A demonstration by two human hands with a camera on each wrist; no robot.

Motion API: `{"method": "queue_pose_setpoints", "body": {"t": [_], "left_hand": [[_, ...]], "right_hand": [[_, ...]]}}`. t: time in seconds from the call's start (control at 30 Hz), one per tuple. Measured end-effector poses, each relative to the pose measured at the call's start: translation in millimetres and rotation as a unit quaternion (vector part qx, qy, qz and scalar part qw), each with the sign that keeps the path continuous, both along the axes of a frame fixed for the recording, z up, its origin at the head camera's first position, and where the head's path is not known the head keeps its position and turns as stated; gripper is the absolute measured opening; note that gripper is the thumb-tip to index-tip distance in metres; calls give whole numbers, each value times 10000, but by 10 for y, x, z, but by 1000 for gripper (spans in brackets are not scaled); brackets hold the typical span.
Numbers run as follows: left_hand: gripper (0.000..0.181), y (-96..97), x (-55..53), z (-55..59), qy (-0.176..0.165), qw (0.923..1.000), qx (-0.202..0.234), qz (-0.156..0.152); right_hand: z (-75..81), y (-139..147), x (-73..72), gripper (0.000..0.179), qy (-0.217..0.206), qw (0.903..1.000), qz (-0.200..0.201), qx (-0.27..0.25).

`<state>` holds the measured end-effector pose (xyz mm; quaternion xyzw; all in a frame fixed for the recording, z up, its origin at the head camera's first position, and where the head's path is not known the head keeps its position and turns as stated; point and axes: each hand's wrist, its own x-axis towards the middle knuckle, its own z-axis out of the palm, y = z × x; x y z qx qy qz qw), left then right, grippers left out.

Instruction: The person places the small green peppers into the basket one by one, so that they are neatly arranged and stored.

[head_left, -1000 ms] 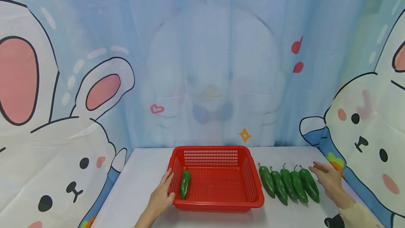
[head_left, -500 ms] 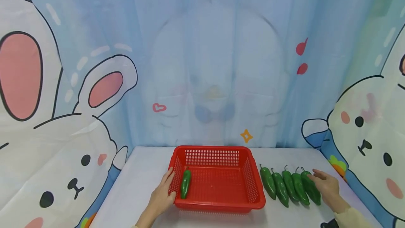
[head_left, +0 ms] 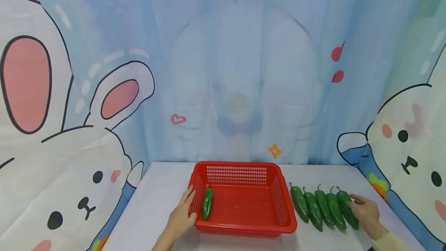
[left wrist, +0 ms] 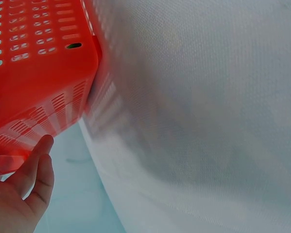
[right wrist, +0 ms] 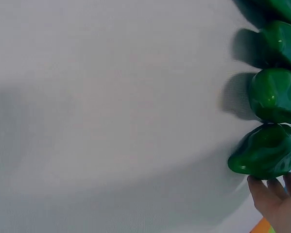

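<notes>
A red plastic basket (head_left: 244, 228) with slotted walls stands on the table, one green chili pepper (head_left: 207, 203) lying inside near its left wall. My left hand (head_left: 179, 215) rests along the basket's left side, fingers extended against the outside; the left wrist view has its fingertips at the slotted wall (left wrist: 62, 109). Right of the basket, several green peppers (head_left: 314, 210) lie side by side in a row, stems pointing away. My right hand (head_left: 366, 212) is at the rightmost pepper (head_left: 345, 206). In the right wrist view, its fingertips touch that pepper's side (right wrist: 269, 158).
A white cloth covers the table (head_left: 167, 181). Behind it hangs a blue curtain (head_left: 237, 57) with cartoon rabbits printed on it at both sides. The row of peppers starts close to the basket's right wall.
My right hand has come in leftward and down to the rightmost pepper. The left hand stays at the basket's left side. The whole head view has shifted slightly.
</notes>
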<state>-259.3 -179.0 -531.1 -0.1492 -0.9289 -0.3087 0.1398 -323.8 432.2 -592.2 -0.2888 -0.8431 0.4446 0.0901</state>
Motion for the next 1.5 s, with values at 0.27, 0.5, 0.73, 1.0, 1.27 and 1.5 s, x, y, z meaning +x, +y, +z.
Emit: {"method": "queue_pose_setpoints", "body": {"t": [0.27,0.5,0.73,1.0,1.27,1.5], "left_hand": [[73,6,-2,3,29,10000,-36,-2],[72,7,-4,4,41,10000,-14,-7],[73,8,-11,9,-4,10000,-19,-25],[72,9,-10,11,-21,10000,-49,-24],[73,17,-22,-1,-29,10000,-29,-38],[74,7,-20,-19,11,10000,2,-3]], "right_hand": [[312,-271,259,53,-153,9997,40,180],[436,-389,378,49,-101,9987,-25,494],[397,-358,363,48,-11,9988,-82,486],[374,-339,381,46,-79,9995,-258,157],[366,-312,415,43,-15,9990,-446,-19],[391,-286,411,41,-6,9990,-441,12]]}}
